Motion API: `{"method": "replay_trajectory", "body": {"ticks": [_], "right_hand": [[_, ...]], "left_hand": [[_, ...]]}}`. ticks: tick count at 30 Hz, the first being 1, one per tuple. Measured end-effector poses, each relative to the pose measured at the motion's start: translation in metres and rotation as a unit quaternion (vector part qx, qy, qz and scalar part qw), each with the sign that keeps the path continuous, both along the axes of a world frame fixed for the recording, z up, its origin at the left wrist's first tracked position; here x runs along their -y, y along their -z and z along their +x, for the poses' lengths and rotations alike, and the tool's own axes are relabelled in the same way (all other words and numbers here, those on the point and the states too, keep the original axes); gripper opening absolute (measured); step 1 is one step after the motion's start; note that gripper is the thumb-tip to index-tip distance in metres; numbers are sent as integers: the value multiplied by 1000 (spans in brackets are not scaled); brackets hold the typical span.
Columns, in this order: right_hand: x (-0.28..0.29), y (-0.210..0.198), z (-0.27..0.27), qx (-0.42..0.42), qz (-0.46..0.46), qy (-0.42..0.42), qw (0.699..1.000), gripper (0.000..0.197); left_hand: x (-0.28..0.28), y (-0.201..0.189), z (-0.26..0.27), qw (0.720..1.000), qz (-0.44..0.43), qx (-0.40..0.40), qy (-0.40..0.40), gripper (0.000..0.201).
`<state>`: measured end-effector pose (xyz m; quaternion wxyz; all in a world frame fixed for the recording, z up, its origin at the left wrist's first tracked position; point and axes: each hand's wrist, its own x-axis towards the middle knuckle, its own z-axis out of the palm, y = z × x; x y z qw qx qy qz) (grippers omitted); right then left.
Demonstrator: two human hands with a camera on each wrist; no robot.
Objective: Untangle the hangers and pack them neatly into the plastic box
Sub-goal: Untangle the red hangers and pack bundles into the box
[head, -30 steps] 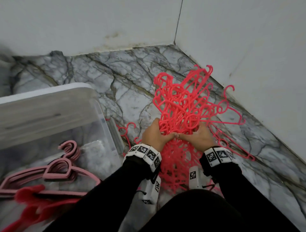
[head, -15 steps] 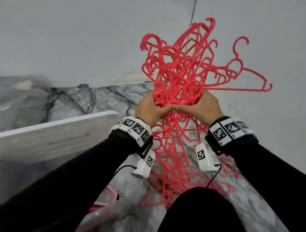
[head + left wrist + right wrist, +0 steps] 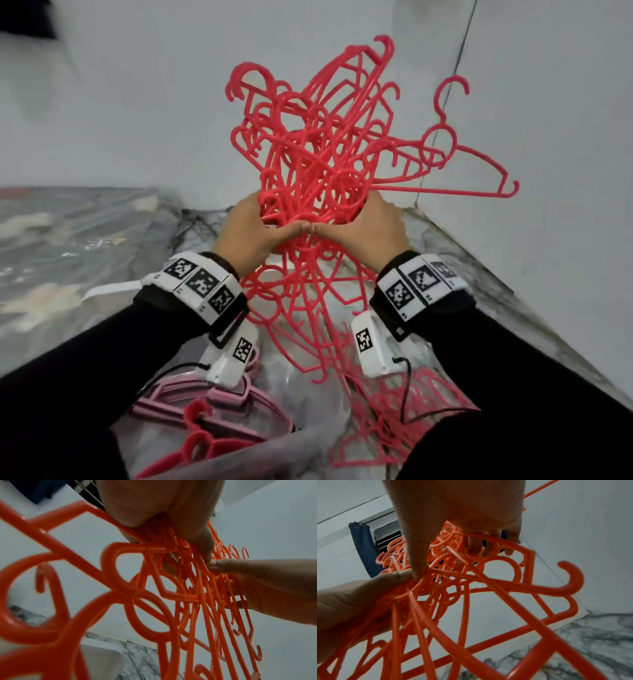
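A big tangle of thin red plastic hangers (image 3: 329,154) is held up in the air in front of the grey wall, hooks sticking out at all sides. My left hand (image 3: 251,233) and right hand (image 3: 370,228) grip its middle from both sides, thumbs meeting. Both wrist views show the tangle of hangers (image 3: 180,588) (image 3: 453,588) with fingers curled round the strands. The lower ends hang down towards the clear plastic box (image 3: 308,387). Inside the box lie pink hangers (image 3: 191,401) and a darker red one (image 3: 202,442).
The box's white lid (image 3: 106,289) shows behind my left wrist. The marble floor (image 3: 68,233) meets grey walls in a corner (image 3: 418,202) right behind the tangle. More red hangers (image 3: 418,404) lie low at the right, by my knee.
Both hands have lifted the red tangle from the floor up to chest height and brought it over the box. The grip on its middle is unchanged.
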<state>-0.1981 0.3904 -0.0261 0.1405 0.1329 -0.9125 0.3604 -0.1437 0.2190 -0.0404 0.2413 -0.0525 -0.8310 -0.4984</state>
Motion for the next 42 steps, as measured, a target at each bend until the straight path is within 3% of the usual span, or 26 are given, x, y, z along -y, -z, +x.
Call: {"method": "replay_trajectory", "body": {"ticks": [4, 9, 12, 16, 20, 27, 30, 32, 37, 40, 42], "right_hand": [[49, 30, 11, 31, -6, -16, 999, 97], [94, 74, 24, 62, 3, -47, 997, 104], [107, 99, 33, 89, -35, -61, 994, 107], [118, 133, 40, 149, -78, -101, 981, 102], [125, 158, 45, 193, -71, -148, 967, 87], [120, 182, 36, 162, 60, -249, 953, 58], [111, 171, 28, 173, 172, -337, 909, 51], [99, 159, 18, 190, 250, -378, 871, 58], [62, 148, -3, 243, 392, -349, 816, 104], [49, 162, -3, 222, 528, -320, 755, 87], [45, 173, 0, 173, 549, -319, 753, 67]], "left_hand": [[45, 16, 24, 999, -12, 37, -36, 40], [85, 53, 45, 992, -27, 80, -89, 30], [99, 72, 53, 988, -42, 101, -106, 44], [111, 90, 64, 988, -39, 121, -89, 41], [126, 105, 70, 981, -100, 135, -99, 53], [135, 117, 73, 964, -192, 143, -116, 34], [137, 119, 74, 962, -196, 148, -123, 38], [141, 121, 72, 960, -198, 152, -129, 45], [149, 126, 76, 947, -228, 173, -147, 55], [156, 125, 78, 934, -233, 220, -157, 58], [158, 123, 78, 925, -253, 240, -149, 61]]}}
